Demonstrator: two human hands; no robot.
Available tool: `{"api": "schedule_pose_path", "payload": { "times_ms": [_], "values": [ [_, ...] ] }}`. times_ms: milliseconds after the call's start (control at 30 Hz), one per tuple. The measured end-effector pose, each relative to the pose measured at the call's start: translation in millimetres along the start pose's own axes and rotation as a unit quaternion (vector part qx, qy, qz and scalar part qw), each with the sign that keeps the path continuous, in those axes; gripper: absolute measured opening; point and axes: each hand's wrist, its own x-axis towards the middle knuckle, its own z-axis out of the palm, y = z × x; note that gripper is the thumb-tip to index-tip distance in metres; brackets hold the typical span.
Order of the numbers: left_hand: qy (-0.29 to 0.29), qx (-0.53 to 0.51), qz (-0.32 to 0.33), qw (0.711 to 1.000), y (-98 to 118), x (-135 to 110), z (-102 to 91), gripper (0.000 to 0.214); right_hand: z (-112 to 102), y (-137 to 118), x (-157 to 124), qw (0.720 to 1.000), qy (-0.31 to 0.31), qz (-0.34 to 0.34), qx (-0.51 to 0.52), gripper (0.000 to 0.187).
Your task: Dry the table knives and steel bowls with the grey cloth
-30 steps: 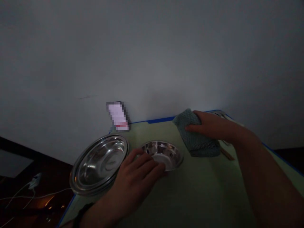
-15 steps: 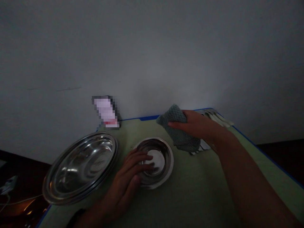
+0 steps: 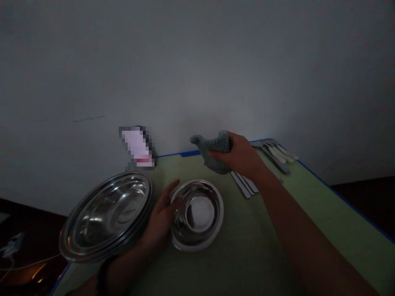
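Note:
A small shiny metal bowl [image 3: 200, 211] sits on the green table, its inside facing up. My left hand [image 3: 163, 216] grips the bowl's left side, with the thumb over the rim and the fingers mostly hidden behind its outer wall. Above the far part of the table, my right hand [image 3: 243, 154] clutches a bunched grey-green cloth [image 3: 212, 154]. One corner of the cloth sticks out to the left, and it is apart from the bowl. Several pieces of flatware with light handles [image 3: 243, 185] lie partly hidden under the right forearm.
Large nested metal basins [image 3: 108, 213] rest at the left. A phone with a blurred screen [image 3: 137, 146] leans against the wall [image 3: 197, 74] at the back. More cutlery [image 3: 279, 154] lies at the far right corner of the blue-edged green table [image 3: 333, 230].
My left hand has gone from fingers inside the bowl to gripping its left rim. My right hand has shifted left with the cloth, which is more bunched, uncovering more cutlery.

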Motion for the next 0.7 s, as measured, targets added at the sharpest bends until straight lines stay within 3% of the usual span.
{"api": "schedule_pose_path", "payload": {
  "times_ms": [67, 133, 200, 267, 300, 367, 467, 533, 600, 700],
  "values": [
    [-0.009, -0.041, -0.017, 0.999, 0.1, 2.9, 4.3, 0.057, 2.1, 0.4, -0.3, 0.999, 0.010, -0.010, -0.041, 0.025],
    [-0.017, -0.061, -0.015, 0.998, -1.1, 3.9, 6.9, 0.049, -0.1, -3.3, -2.4, 0.996, -0.046, -0.012, -0.074, 0.029],
    [-0.013, -0.067, -0.009, 0.998, -2.5, 2.9, 7.4, 0.045, -5.6, -10.4, -5.9, 0.975, -0.205, -0.010, -0.089, 0.034],
    [-0.010, -0.075, -0.005, 0.997, -4.2, 0.9, 6.2, 0.047, -10.5, -18.2, -9.7, 0.923, -0.374, -0.002, -0.089, 0.035],
    [-0.011, -0.079, -0.001, 0.997, -5.1, -0.1, 5.2, 0.048, -11.4, -21.3, -11.3, 0.903, -0.421, 0.003, -0.088, 0.036],
    [-0.016, -0.077, 0.021, 0.997, -7.2, -1.8, 2.6, 0.048, -8.8, -24.6, -13.7, 0.896, -0.432, 0.016, -0.099, 0.040],
    [-0.020, -0.045, 0.076, 0.996, -10.1, -4.1, -1.4, 0.045, 6.0, -24.1, -16.6, 0.918, -0.361, 0.035, -0.162, 0.032],
    [-0.021, -0.023, 0.110, 0.993, -11.0, -6.3, -3.4, 0.044, 18.7, -23.3, -19.0, 0.916, -0.343, 0.052, -0.204, 0.044],
    [-0.024, -0.011, 0.131, 0.991, -10.7, -8.8, -4.4, 0.043, 28.2, -23.5, -21.3, 0.901, -0.361, 0.073, -0.230, 0.056],
    [-0.033, -0.003, 0.134, 0.990, -8.9, -11.5, -4.5, 0.043, 29.4, -23.8, -23.0, 0.877, -0.409, 0.086, -0.237, 0.045]
  ]
}}
